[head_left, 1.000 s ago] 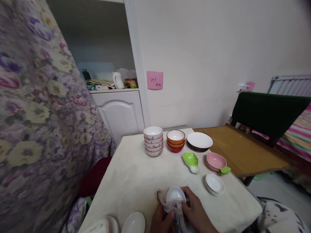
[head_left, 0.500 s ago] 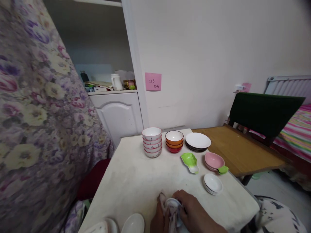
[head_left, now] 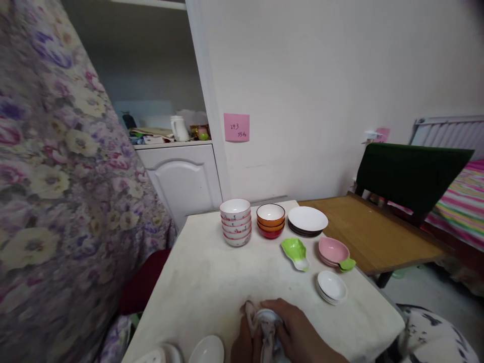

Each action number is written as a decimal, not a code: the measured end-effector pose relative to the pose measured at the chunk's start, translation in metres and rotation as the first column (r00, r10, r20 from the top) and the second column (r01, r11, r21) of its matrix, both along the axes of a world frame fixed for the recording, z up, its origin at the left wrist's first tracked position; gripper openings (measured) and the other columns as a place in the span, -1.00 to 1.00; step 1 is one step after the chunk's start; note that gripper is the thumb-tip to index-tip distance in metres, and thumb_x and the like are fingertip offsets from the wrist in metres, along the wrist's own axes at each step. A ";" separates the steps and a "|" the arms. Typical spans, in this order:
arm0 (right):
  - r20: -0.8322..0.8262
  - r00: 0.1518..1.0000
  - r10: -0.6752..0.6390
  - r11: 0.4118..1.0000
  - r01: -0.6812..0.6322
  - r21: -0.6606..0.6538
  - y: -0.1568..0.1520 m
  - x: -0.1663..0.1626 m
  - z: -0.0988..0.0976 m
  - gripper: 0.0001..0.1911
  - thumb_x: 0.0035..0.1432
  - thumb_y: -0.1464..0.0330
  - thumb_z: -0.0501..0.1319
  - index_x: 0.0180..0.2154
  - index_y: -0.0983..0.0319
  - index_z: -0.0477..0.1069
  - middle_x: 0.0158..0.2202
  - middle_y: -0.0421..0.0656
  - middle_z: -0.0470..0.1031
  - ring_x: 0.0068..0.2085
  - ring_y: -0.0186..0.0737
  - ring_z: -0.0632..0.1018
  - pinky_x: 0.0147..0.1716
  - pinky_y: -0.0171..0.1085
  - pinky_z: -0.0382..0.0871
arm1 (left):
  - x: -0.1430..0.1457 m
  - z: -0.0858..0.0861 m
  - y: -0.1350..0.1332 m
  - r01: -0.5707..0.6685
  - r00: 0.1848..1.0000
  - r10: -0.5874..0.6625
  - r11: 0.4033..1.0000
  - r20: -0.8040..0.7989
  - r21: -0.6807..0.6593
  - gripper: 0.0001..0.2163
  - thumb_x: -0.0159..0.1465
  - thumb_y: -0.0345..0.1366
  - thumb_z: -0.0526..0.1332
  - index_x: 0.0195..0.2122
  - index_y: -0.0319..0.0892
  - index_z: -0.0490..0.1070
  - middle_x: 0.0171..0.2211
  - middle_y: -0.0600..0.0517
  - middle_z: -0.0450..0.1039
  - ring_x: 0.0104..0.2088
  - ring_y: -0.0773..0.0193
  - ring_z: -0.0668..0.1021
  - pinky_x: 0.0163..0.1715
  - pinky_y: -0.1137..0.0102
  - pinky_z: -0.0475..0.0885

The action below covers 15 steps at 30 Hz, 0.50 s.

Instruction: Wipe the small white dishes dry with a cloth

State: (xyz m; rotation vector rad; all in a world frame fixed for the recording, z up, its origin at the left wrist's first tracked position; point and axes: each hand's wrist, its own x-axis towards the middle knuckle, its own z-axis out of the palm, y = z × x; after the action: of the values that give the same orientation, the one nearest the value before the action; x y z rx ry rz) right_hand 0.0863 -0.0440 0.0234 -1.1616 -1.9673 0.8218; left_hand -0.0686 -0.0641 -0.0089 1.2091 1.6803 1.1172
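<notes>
Low at the table's near edge, my left hand (head_left: 245,344) and my right hand (head_left: 298,333) are closed round a small white dish (head_left: 265,317) wrapped in a pale cloth (head_left: 260,330). The right hand's fingers curl over the dish's rim; the left hand grips the cloth from below, mostly cut off by the frame edge. Only a sliver of the dish shows between the fingers.
On the white table (head_left: 212,282) stand a stack of white-and-red bowls (head_left: 235,221), orange bowls (head_left: 270,220), a stack of plates (head_left: 307,221), a green leaf dish (head_left: 296,252), pink dishes (head_left: 333,251), small white saucers (head_left: 331,287) and another white dish (head_left: 207,350). A wooden table (head_left: 374,234) adjoins at right.
The dish was upright and showing above the cloth; now my right hand has slid over it and it is mostly covered. The view shifted slightly.
</notes>
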 end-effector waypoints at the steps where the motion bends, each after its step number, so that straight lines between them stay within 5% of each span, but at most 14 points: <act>1: -0.023 0.998 -0.059 0.998 0.059 0.001 -0.001 -0.002 -0.004 -0.55 0.08 0.50 0.06 0.02 0.15 0.35 -0.04 -0.05 0.50 -0.04 -0.11 0.51 -0.01 -0.14 0.37 | 0.001 -0.002 0.000 -0.015 1.000 0.015 1.000 -0.008 0.012 -0.32 0.19 0.03 0.06 0.21 -0.38 0.16 -0.30 -0.17 0.60 -0.31 -0.02 0.60 -0.29 0.30 0.38; 6: -0.159 0.980 -0.119 0.992 0.113 -0.051 -0.010 -0.011 -0.014 -0.74 0.18 0.41 0.03 -0.09 0.20 0.33 -0.23 -0.11 0.48 -0.30 -0.21 0.52 -0.27 -0.27 0.41 | 0.004 -0.009 -0.001 -0.076 0.997 0.075 0.995 0.014 0.064 -0.31 0.24 0.02 -0.04 0.27 -0.39 0.02 0.05 -0.29 0.45 -0.10 -0.05 0.57 -0.15 0.24 0.40; 11: -0.090 0.995 -0.035 0.999 0.036 0.008 -0.001 0.000 0.011 -0.69 0.07 0.54 0.03 -0.20 0.17 0.42 -0.27 -0.16 0.51 -0.24 -0.21 0.52 -0.22 -0.28 0.37 | 0.001 -0.005 0.002 -0.064 0.987 0.063 0.998 -0.150 0.002 -0.35 0.17 0.05 0.07 0.21 -0.22 0.19 -0.22 -0.17 0.60 -0.28 -0.09 0.60 -0.29 0.21 0.41; 15: -0.068 0.997 -0.031 0.997 0.035 0.064 0.001 -0.001 0.001 -0.64 0.06 0.54 0.06 -0.14 0.13 0.43 -0.25 -0.17 0.51 -0.22 -0.22 0.52 -0.20 -0.29 0.37 | 0.004 -0.002 0.001 -0.047 0.983 0.045 0.999 -0.178 -0.011 -0.38 0.20 0.03 0.00 0.20 -0.26 0.21 -0.40 -0.11 0.60 -0.37 -0.05 0.60 -0.35 0.25 0.39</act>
State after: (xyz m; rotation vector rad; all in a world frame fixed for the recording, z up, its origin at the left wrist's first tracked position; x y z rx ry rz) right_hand 0.0852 -0.0429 0.0248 -1.1117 -1.9016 0.7637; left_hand -0.0647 -0.0632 -0.0114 1.2980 1.8557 1.0475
